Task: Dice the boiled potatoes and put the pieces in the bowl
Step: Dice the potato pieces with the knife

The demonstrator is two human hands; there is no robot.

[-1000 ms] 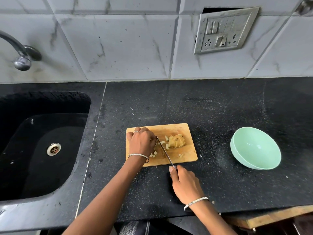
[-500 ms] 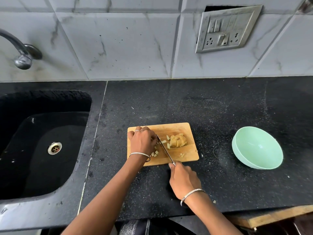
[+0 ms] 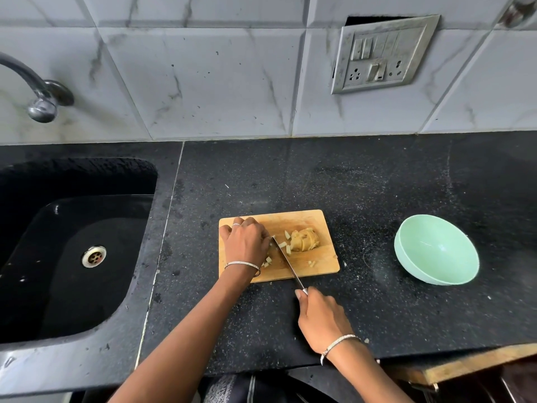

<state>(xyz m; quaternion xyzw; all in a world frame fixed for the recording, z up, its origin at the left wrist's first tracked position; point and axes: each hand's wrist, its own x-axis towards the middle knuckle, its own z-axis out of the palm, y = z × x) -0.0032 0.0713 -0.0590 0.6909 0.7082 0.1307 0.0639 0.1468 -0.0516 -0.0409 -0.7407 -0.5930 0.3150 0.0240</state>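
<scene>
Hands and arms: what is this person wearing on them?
No sleeves or gloves show. The left hand has a thin silver bangle at the wrist and a silver ring on one finger; the right hand has a similar thin bangle.

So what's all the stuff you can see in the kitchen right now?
cutting board: one, tan wood, mid-counter
potato chunk: one, yellow, on the board's right half
potato pieces: several, pale yellow, scattered on the board
knife: one, silver blade, slanting across the board
bowl: one, mint green, right of the board, empty
counter: one, speckled black
sink: one, black, at left
tap: one, silver, above the sink
switch plate: one, grey, on the tiled wall
left hand: on the board's left side, what's beneath is hidden
right hand: holding the knife's handle
</scene>
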